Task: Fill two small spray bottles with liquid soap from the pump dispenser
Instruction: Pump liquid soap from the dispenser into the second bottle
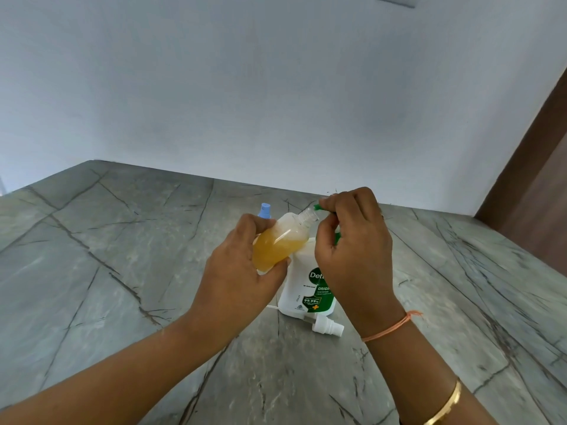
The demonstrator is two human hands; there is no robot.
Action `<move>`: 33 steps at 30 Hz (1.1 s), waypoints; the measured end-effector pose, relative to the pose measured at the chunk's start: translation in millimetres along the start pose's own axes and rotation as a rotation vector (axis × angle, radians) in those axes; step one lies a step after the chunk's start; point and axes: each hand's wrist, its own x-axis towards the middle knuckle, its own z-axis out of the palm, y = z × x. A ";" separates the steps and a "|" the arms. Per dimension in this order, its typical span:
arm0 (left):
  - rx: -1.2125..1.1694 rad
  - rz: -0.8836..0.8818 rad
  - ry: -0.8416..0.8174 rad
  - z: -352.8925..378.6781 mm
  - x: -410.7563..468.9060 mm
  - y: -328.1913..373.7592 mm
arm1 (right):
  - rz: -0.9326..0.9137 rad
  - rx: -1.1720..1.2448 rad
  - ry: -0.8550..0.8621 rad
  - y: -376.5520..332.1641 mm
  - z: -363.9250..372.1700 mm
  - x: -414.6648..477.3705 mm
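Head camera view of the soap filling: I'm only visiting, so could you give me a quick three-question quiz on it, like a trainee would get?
1. True or false: the small clear bottle held by the left hand has its spray cap screwed on.
2. Fill in: the white spray cap lies on the ____ by the base of the Dettol dispenser.
3. Multiple choice: the right hand grips A) the white spray cap, B) the green pump head, C) the small clear bottle.

Key: 1 false, its neck is open; 2 counter; 3 B.
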 end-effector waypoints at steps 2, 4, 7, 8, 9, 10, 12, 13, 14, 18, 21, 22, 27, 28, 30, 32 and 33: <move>0.000 0.011 0.007 -0.5 0.3 0.1 | 0.005 0.010 0.027 -1.0 2.5 -1.9; 0.001 0.018 0.014 -0.9 0.8 0.8 | -0.001 0.005 0.042 -1.4 4.3 -4.7; 0.003 0.019 0.021 -1.7 1.5 1.5 | -0.017 -0.010 0.033 -1.8 4.7 -6.4; 0.004 0.021 0.021 -1.8 1.3 1.7 | -0.012 -0.011 0.024 -2.0 4.3 -6.1; 0.004 0.020 0.019 -1.4 1.0 2.0 | -0.002 -0.009 0.015 -2.0 3.8 -5.3; 0.002 0.016 0.015 -1.0 0.4 2.1 | 0.008 -0.005 0.005 -2.0 3.1 -4.3; -0.002 0.005 0.006 -0.2 -0.7 2.0 | 0.019 0.004 -0.012 -1.9 1.2 -1.8; -0.004 -0.002 0.002 0.3 -0.9 1.8 | 0.019 0.005 -0.018 -1.4 0.0 -0.4; -0.007 -0.009 -0.003 0.6 -1.1 1.6 | 0.019 0.002 -0.023 -0.8 -1.1 1.0; -0.009 -0.009 0.002 0.7 -0.4 1.8 | 0.018 -0.007 -0.034 1.3 -3.0 2.9; -0.007 -0.002 0.013 -0.5 0.4 2.1 | 0.003 -0.016 -0.014 0.2 0.1 0.9; -0.006 -0.001 0.014 -0.7 0.6 1.8 | 0.001 -0.020 -0.002 -0.4 1.8 -0.2; 0.003 0.013 0.018 -2.0 0.4 2.0 | -0.008 -0.027 0.027 -2.3 5.9 -7.2; 0.004 0.014 0.016 -2.0 0.2 2.0 | -0.003 -0.023 0.025 -2.8 5.6 -7.4; -0.004 0.010 0.009 -1.2 -0.2 2.0 | 0.018 -0.015 0.015 -3.2 4.4 -6.0; -0.008 0.002 0.000 -0.3 -1.0 1.8 | 0.034 0.006 -0.010 -3.0 2.3 -2.6; -0.007 -0.001 -0.004 0.2 -1.2 1.7 | 0.036 0.012 -0.017 -2.7 1.0 -0.7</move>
